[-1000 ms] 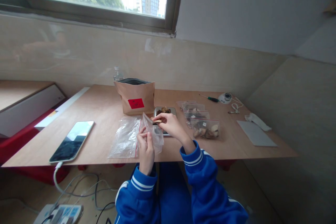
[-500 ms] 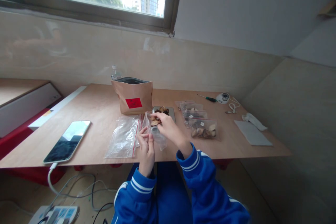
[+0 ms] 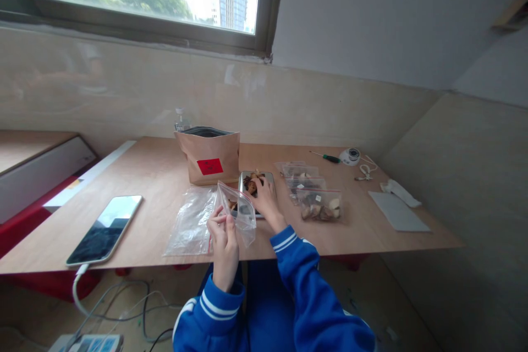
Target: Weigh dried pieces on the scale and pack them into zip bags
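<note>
My left hand pinches a clear zip bag by its side and keeps it upright with the mouth spread. Brownish pieces show through the plastic near its left side. Just beyond the bag, a flat metal-rimmed tray or scale bears a heap of dried mushroom slices. Reaching over that heap, my right hand has its fingers curled around some of the slices; the fingertips are partly hidden. Flat clear zip bags lie left of my left hand.
A brown stand-up pouch with a red label stands open behind, a bottle behind it. Filled bags lie right. Farther right are a screwdriver, a small camera and white paper. A cabled phone lies left.
My right hand has gone from the bag's mouth, where it held slices, to the heap on the tray. My left hand has shifted slightly left and down, with the bag wider open.
</note>
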Available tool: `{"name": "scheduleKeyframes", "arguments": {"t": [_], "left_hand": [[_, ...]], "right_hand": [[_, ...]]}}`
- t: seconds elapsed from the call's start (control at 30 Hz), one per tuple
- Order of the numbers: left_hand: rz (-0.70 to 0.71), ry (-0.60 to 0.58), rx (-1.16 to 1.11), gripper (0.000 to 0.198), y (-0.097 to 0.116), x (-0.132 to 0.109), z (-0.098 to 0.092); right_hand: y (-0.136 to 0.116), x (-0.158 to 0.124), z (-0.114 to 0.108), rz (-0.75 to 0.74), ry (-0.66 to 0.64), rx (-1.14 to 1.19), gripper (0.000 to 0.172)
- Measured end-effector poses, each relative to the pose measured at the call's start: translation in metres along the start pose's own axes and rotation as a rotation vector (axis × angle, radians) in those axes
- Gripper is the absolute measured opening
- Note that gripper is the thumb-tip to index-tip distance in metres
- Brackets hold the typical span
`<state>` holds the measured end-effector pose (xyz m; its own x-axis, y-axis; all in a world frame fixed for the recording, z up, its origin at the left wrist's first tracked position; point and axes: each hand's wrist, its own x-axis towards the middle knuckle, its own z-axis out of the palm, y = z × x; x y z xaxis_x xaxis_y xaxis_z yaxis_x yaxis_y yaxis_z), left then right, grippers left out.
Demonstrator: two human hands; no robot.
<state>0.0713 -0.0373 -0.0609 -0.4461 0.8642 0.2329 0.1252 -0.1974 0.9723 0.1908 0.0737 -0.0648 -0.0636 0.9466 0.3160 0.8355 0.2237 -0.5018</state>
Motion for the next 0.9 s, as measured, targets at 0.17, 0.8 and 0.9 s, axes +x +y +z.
{"name": "scheduleKeyframes", "arguments": {"t": [0.17,0.8,0.9], "left_hand": [[-0.036,-0.016,-0.013,0.033,-0.004,0.002,0.000],[-0.001,0.064,0.075,0.026,0.008,-0.002,0.005],[-0.008,0.064,0.049,0.024,0.013,-0.005,0.005]], "right_hand": [[0.014,-0.001,-0.002,-0.038,0.057,0.069,0.032],[-0.066,-0.027,-0.092,-0.358,-0.287,0.524,0.043],[-0.059,-0.031,-0.091,-0.372,-0.468,0.517,0.049]]}}
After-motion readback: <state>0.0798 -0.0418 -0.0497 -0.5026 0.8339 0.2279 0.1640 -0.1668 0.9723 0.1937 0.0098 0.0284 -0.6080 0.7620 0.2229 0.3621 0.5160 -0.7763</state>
